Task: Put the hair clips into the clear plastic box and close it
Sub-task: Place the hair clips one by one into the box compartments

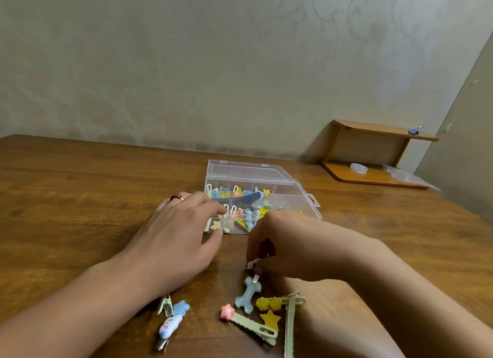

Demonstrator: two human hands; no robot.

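Brown wood-grain tabletop (80, 197) runs back to a pale patterned wall (186, 64), w/ a small wooden corner shelf (373, 141) at the far right where the walls meet. Big open stretch of tabletop on the left, more bare room to the right of the box; the far edge sits against the wall, near edge is out of frame.

Clear plastic box (293, 197) sits mid-tabletop, lid (245, 170) swung open toward the wall. Inside, compartments already crowded w/ colourful clips, too jumbled to count.

Left hand (176, 237) is at the box's near-left corner, fingers spread and loose, thumb against the front wall; whether it grips anything I can't tell. Red ring (176, 197) on one finger. Right hand (280, 243) is just in front of the box, fingertips curled down and pinching a small white clip (253, 263) just above the tabletop.

Loose clips nearest the camera, approx. seven: blue bone clip (248, 295) right under the right hand, pink star clip (248, 324) on a long green bar, yellow star clip (270, 319) touching it, yellow bow clip (269, 303) beside a long green clip (290, 328) standing lengthwise. By the left forearm, three more bunched together: green clip (165, 305), blue bear clip (181, 307), white clip w/ dots (169, 328)

On the shelf: one small blue item (414, 130) on top, one white round thing (358, 168) below, clear plastic bag (400, 174) beside it
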